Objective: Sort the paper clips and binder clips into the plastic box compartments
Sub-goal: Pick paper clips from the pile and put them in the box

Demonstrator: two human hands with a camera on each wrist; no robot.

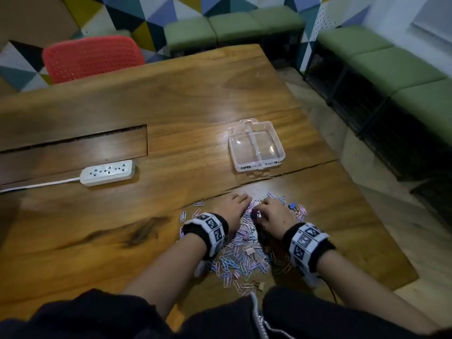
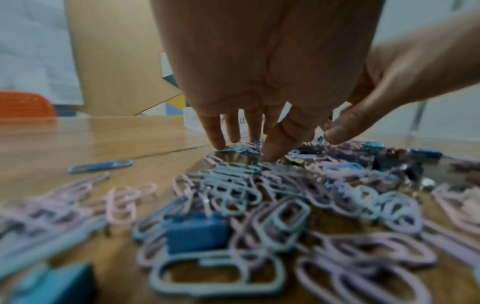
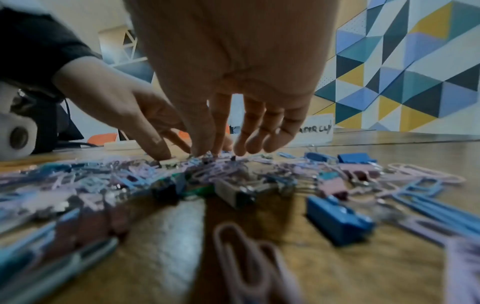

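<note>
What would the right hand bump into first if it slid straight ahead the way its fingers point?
Probably loose paper clips just past the right hand, then bare table, then likely the plastic box further on. Depth is hard to judge, so it might pass the box.

Wooden table [image 1: 195,99] — clips [image 1: 241,255], plastic box [image 1: 256,145] (clear), power strip [image 1: 107,172]

Wooden table [image 1: 195,99], red chair [image 1: 93,58], green benches [image 1: 234,25], geometric patterned wall [image 1: 146,11]
</note>
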